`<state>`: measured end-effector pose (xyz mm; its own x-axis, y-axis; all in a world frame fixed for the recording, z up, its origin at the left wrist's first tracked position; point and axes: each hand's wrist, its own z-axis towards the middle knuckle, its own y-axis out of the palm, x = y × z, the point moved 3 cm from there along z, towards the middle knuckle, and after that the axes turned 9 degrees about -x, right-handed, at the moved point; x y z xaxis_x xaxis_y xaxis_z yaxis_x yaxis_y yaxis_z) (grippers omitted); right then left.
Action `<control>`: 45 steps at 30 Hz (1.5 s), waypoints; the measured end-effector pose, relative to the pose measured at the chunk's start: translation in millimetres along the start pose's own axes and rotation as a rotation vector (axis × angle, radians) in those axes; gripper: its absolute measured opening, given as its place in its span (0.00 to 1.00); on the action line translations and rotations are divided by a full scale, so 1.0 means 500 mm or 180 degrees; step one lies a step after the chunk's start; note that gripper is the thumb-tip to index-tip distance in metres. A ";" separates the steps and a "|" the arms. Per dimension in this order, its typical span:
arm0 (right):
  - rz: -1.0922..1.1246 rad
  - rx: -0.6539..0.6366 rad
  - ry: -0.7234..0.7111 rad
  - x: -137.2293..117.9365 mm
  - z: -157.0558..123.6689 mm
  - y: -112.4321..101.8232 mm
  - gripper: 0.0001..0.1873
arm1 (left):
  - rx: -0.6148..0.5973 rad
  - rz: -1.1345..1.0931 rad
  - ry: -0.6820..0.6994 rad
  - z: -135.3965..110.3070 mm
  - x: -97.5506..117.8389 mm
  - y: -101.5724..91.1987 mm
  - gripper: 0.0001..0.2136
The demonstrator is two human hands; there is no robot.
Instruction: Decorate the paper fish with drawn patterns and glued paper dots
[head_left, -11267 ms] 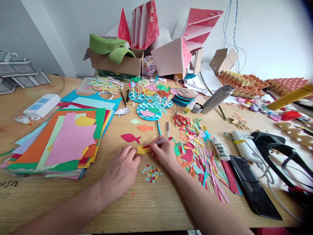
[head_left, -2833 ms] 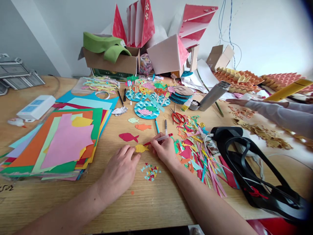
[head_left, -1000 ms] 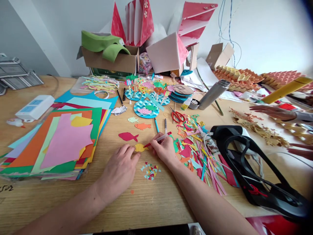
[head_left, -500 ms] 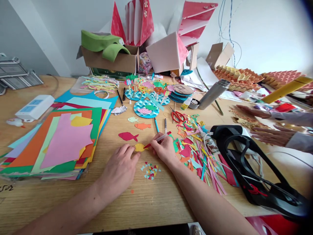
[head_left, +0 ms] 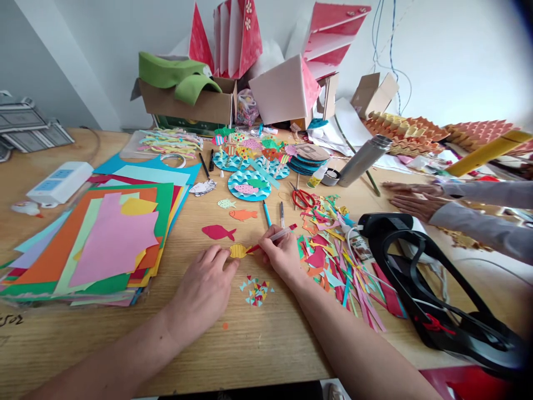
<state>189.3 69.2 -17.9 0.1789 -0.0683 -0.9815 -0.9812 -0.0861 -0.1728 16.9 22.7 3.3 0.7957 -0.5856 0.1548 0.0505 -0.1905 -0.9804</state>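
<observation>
A small yellow paper fish [head_left: 239, 251] lies on the wooden table [head_left: 258, 344]. My left hand [head_left: 204, 291] rests flat with its fingertips pressing the fish's left edge. My right hand [head_left: 281, 256] pinches a red pen [head_left: 272, 236] whose tip touches the fish's right side. A crimson paper fish [head_left: 219, 231] and an orange paper fish [head_left: 244, 214] lie just beyond. A little heap of tiny coloured paper triangles [head_left: 256, 291] sits between my wrists.
A stack of coloured paper sheets [head_left: 108, 233] lies at left. Paper scraps [head_left: 337, 255], red scissors [head_left: 303, 198] and a black device with cables [head_left: 433, 289] fill the right. Another person's two hands [head_left: 410, 200] reach in at right. Boxes and folded paper stand at the back.
My hands stay on the yellow fish; the pen tip shifts slightly. The other person's hands have slid leftward across the table at right, and a black device has replaced the phone there.
</observation>
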 end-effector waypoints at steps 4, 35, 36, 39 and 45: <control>0.0128 0.0156 -0.0448 -0.005 -0.007 -0.002 0.10 | -0.0017 -0.0021 -0.0007 0.001 0.000 -0.004 0.19; -0.0424 0.0136 -0.0113 0.022 0.011 -0.005 0.05 | 0.0114 -0.0016 0.0015 0.002 -0.006 0.005 0.20; -0.0422 0.0131 -0.0115 0.023 0.011 -0.005 0.05 | 0.0098 -0.0024 0.0013 0.002 -0.005 0.005 0.20; -0.0426 0.0110 -0.0112 0.023 0.011 -0.005 0.06 | 0.0083 -0.0012 0.0000 0.001 -0.004 0.004 0.20; -0.0452 0.0142 -0.0090 0.021 0.011 -0.005 0.05 | 0.0083 0.0004 0.0007 0.001 -0.003 0.003 0.20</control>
<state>193.1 74.0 -28.3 0.3145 -0.0304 -0.9488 -0.9485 -0.0487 -0.3129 16.3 23.6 1.3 0.7944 -0.5876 0.1537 0.0653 -0.1690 -0.9834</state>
